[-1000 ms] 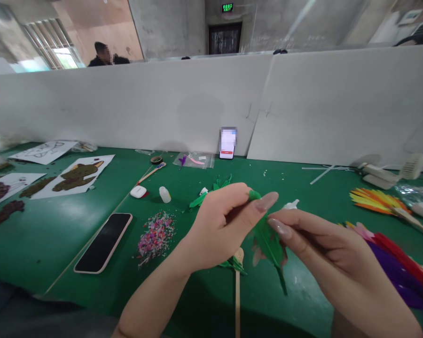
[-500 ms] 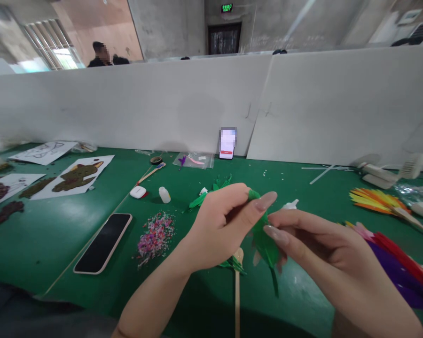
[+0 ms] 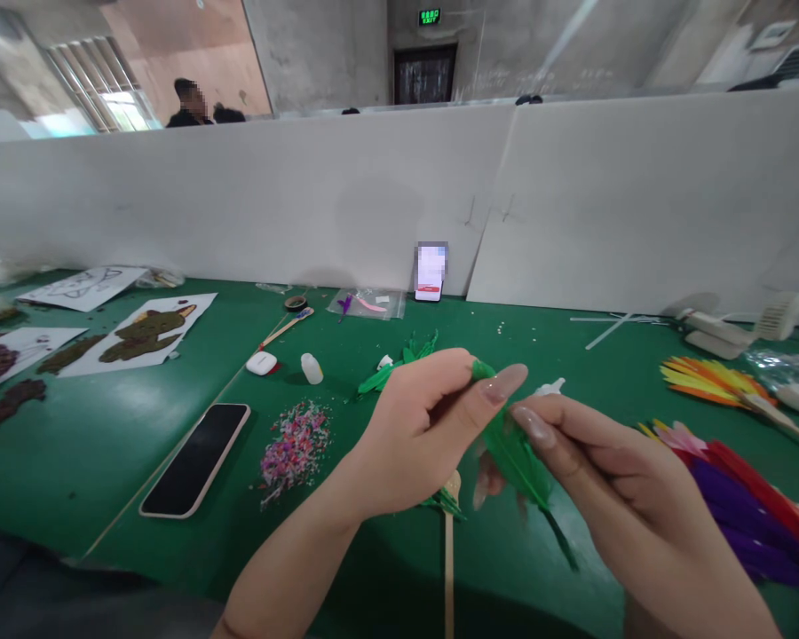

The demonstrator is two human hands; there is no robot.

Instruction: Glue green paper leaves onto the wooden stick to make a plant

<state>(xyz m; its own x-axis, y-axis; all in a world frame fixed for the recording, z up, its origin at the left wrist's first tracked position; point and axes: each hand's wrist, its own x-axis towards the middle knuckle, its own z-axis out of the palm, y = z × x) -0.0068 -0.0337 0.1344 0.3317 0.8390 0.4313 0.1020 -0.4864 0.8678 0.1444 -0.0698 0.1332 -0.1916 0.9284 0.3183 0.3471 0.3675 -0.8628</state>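
Observation:
A green feather [image 3: 520, 461] hangs between my two hands, its dark tip pointing down and to the right. My left hand [image 3: 432, 426] pinches its upper end between thumb and forefinger. Thumb and fingers of my right hand [image 3: 586, 453] close on the feather's side edge, just below the left thumb. Under my hands a wooden spoon [image 3: 448, 568] lies with its handle toward me, green feather pieces [image 3: 443, 502] about its head. Beyond my left hand are more green feathers [image 3: 416, 351]. A white nozzle tip [image 3: 551, 387] shows behind my right hand.
Left of my hands lie a phone [image 3: 196, 460], a heap of coloured bits [image 3: 296, 448] and a small white bottle [image 3: 312, 368]. To the right are purple and red feathers [image 3: 746, 497], a yellow-orange feathered spoon [image 3: 715, 377] and a small fan [image 3: 732, 328]. A white partition [image 3: 240, 204] stands behind.
The green feather's lower end has swung to the right. My right thumb and fingers have shifted slightly up and right along it; my left hand has barely moved.

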